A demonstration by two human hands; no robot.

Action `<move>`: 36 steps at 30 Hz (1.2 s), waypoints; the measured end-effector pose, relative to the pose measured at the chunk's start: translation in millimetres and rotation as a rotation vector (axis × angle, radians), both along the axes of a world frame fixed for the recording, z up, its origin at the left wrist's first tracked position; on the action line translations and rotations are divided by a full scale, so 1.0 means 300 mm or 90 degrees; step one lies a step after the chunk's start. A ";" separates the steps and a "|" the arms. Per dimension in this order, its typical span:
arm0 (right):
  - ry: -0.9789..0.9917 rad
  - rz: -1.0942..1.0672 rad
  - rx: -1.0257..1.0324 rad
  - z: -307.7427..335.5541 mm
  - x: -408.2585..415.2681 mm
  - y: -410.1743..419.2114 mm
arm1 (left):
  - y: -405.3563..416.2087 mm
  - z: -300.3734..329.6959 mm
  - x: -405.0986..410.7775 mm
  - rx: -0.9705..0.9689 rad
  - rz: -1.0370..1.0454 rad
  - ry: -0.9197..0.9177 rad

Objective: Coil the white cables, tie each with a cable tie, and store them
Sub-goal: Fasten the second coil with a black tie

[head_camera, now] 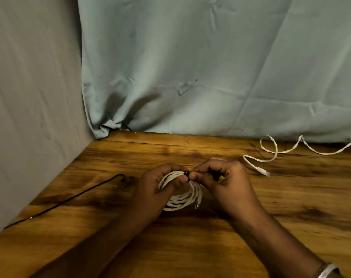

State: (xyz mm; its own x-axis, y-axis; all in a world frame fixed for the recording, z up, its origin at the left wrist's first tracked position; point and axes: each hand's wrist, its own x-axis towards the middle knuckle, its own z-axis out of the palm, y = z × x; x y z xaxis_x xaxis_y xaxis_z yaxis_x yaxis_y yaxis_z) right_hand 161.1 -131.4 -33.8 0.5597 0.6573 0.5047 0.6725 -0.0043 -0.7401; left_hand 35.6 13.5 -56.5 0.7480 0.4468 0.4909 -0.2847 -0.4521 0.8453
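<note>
A coiled white cable [183, 199] is held just above the wooden table [190, 247] at the centre. My left hand [156, 189] grips the coil's left and upper side. My right hand [224, 181] pinches a thin black cable tie [187, 174] at the top of the coil, its fingertips meeting those of the left hand. The coil's lower loops and a plug end [197, 204] hang free below the hands. A second white cable [274, 152] lies loose and uncoiled at the back right of the table, its plug [263, 171] pointing toward my right hand.
A thin black cord [70, 199] runs across the table's left part toward the left edge. A grey cloth wall [30, 97] closes the left side and a pale blue cloth [210, 67] hangs behind the table. A silver bracelet [327, 271] is on the right wrist.
</note>
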 end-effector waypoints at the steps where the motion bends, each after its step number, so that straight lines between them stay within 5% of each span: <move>1: 0.049 0.021 0.012 0.009 0.003 -0.003 | -0.002 0.001 0.000 -0.011 -0.006 0.000; 4: 0.168 0.081 0.021 0.026 0.015 -0.020 | -0.004 0.006 0.003 -0.031 -0.012 -0.002; 21: -0.030 0.030 -0.049 0.001 0.016 -0.007 | -0.009 0.007 -0.007 0.058 0.003 0.014; 28: 0.170 0.102 0.039 0.017 0.023 -0.004 | -0.011 0.013 -0.001 0.000 0.005 -0.018; 36: -0.044 0.101 -0.079 0.015 0.038 -0.021 | -0.002 0.009 -0.005 0.023 -0.004 -0.004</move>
State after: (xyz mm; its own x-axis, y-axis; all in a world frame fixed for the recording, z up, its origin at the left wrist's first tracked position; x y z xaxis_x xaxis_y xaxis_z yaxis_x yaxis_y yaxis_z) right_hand 172.6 -137.8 -29.4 0.4106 0.7940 0.4484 0.7212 0.0182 -0.6925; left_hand 34.0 12.9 -54.0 0.7469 0.4247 0.5116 -0.2932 -0.4802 0.8267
